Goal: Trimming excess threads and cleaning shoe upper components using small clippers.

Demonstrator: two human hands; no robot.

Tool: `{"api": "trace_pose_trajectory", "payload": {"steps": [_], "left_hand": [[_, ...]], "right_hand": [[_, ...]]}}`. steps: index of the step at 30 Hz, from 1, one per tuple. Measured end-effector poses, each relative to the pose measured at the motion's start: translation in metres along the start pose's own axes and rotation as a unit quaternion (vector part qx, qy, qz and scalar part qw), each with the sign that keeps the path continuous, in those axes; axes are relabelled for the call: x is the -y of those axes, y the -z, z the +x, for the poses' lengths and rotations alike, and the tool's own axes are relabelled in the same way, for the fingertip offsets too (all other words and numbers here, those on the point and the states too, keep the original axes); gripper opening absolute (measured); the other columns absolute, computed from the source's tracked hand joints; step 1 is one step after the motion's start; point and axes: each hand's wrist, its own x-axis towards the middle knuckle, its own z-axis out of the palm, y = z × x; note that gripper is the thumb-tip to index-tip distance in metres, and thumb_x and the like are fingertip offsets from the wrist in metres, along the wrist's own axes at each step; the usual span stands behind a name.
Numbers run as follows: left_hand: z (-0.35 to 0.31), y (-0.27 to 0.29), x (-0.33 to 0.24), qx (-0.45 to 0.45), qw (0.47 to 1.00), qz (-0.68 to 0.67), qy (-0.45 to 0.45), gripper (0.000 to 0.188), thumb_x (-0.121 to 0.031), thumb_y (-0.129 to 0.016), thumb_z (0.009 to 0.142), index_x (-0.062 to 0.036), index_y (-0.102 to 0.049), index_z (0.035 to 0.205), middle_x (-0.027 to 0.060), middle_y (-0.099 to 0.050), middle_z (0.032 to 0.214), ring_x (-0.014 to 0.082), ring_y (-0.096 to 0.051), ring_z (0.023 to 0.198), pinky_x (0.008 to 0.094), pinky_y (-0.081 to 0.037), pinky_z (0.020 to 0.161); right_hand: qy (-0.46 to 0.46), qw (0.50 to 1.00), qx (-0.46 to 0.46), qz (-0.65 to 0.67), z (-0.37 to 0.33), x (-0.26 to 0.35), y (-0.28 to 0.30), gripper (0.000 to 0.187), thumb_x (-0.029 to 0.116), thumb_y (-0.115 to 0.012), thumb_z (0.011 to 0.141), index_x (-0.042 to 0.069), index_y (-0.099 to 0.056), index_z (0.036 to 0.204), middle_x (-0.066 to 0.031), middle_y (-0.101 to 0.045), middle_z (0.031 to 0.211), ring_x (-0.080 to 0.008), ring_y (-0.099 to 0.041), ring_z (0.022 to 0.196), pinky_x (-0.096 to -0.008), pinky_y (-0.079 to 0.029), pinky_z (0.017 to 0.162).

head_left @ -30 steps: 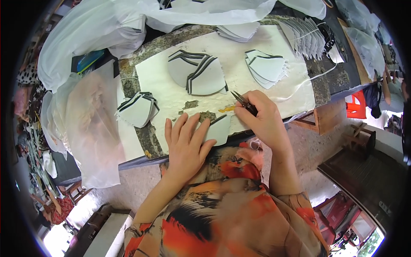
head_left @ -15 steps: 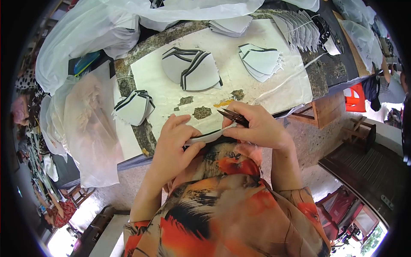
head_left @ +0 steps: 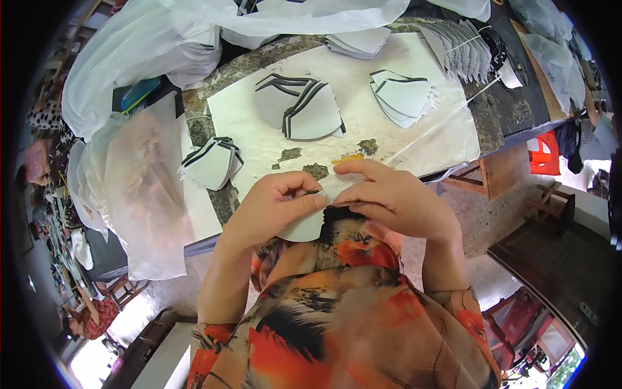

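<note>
My left hand is closed, thumb and fingers pinching a pale grey curved panel that hangs below them at the table's near edge. Close beside it, my right hand is also closed, its fingertips at the panel's upper corner on a thin white strip. That strip runs taut from the fingers to the far right of the table. A dark sliver shows under the right fingers; I cannot tell whether it is the snips. Ahead lie overlapping panels with black edging.
More panels lie in a pile at left, a pile at right and a stack at the back. A tied bundle sits far right. Translucent plastic bags cover the left side. A wooden stool stands right.
The panel has turned and now hangs down from my left hand. My right hand has closed in on it, and the snips' blades no longer show plainly. The white strip has tightened.
</note>
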Motion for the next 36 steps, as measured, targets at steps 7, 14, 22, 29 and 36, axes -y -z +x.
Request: {"api": "trace_pose_trajectory", "payload": {"steps": [7,14,22,29,36], "left_hand": [[-0.005,0.004,0.003,-0.014,0.992,-0.129,-0.004,0.02,-0.015,-0.076,0.093,-0.0012,-0.075,0.107,-0.0091,-0.058,0.08,0.0009,-0.047,0.072,0.0183,-0.037,0.064],[-0.003,-0.008,0.006,-0.006,0.974,-0.228,-0.014,0.023,-0.009,-0.075,0.095,-0.0018,-0.073,0.116,-0.0065,-0.065,0.087,0.0,-0.051,0.075,0.0176,-0.041,0.066],[0.005,-0.029,0.015,-0.036,0.964,-0.262,-0.037,0.024,-0.008,-0.074,0.096,-0.0023,-0.071,0.118,-0.0062,-0.064,0.086,-0.0004,-0.051,0.074,0.0174,-0.04,0.064],[0.01,-0.041,0.017,-0.065,0.961,-0.264,-0.05,0.023,-0.007,-0.073,0.096,-0.0019,-0.071,0.118,-0.0067,-0.062,0.085,0.0008,-0.05,0.073,0.0179,-0.04,0.064],[0.01,-0.044,0.011,-0.07,0.96,-0.266,-0.052,0.022,-0.008,-0.073,0.097,-0.0001,-0.071,0.117,-0.0046,-0.065,0.085,0.0018,-0.055,0.075,0.0191,-0.044,0.064]], "right_hand": [[-0.102,0.987,-0.033,-0.116,0.008,0.02,-0.001,0.021,0.01,-0.063,0.092,0.011,-0.071,0.112,-0.0104,-0.066,0.124,-0.0325,-0.069,0.097,-0.0402,-0.057,0.081],[-0.136,0.99,-0.013,-0.042,0.013,0.017,0.0,0.022,0.019,-0.059,0.097,0.012,-0.068,0.116,-0.0082,-0.069,0.11,-0.033,-0.067,0.097,-0.0442,-0.055,0.078],[-0.152,0.985,0.001,0.081,0.015,0.015,0.007,0.031,0.031,-0.054,0.105,0.005,-0.067,0.115,-0.0161,-0.068,0.105,-0.0365,-0.065,0.098,-0.043,-0.052,0.084],[-0.206,0.959,-0.057,0.186,0.009,0.006,-0.006,0.039,0.033,-0.048,0.11,-0.003,-0.062,0.111,-0.0151,-0.061,0.097,-0.0283,-0.056,0.087,-0.0363,-0.047,0.082],[-0.224,0.931,-0.044,0.286,0.008,0.006,-0.004,0.041,0.035,-0.051,0.109,-0.004,-0.064,0.108,-0.0118,-0.064,0.096,-0.02,-0.058,0.091,-0.0327,-0.048,0.086]]}}
